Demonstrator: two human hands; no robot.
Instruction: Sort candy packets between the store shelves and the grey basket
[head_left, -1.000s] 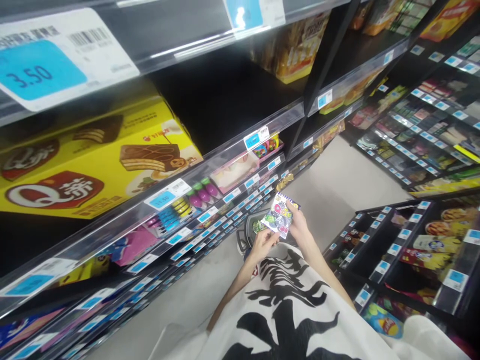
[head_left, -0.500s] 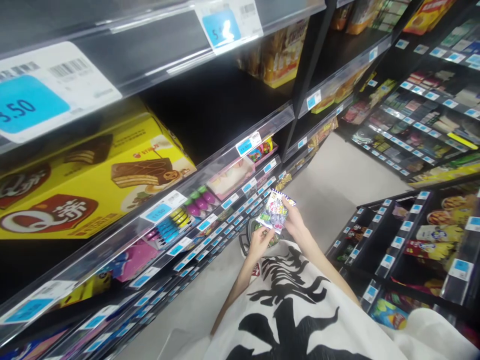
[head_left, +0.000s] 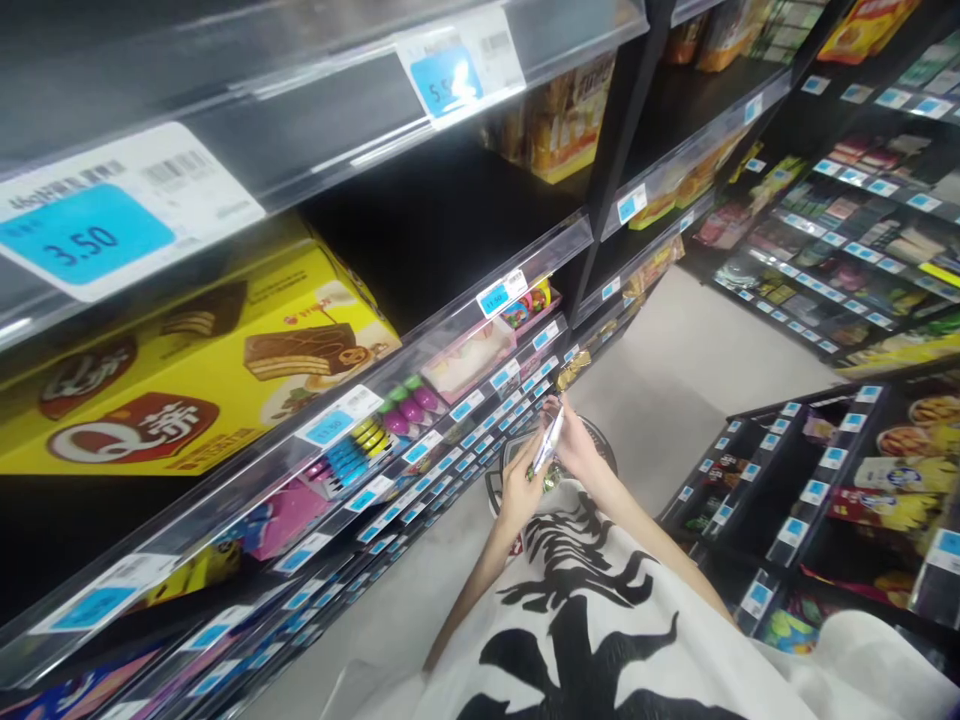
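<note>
Both my hands hold a small snack packet (head_left: 547,443) in front of me, low in a shop aisle. The packet now stands edge-on to me, so its printed face is hidden. My left hand (head_left: 520,482) grips its lower edge with fingers closed. My right hand (head_left: 576,445) holds its upper side. Below the hands sits a dark shopping basket (head_left: 604,448) with a few green and gold packets inside.
Shelves with price tags run along my left, holding a yellow cake box (head_left: 195,370) and pink sweets boxes (head_left: 469,358). Another rack of snacks (head_left: 840,480) stands at right. A strip of grey floor (head_left: 675,380) runs between them. My white printed shirt (head_left: 592,620) fills the bottom.
The packet has turned from facing me to edge-on, and both hands have drawn a little closer together. The view has shifted slightly.
</note>
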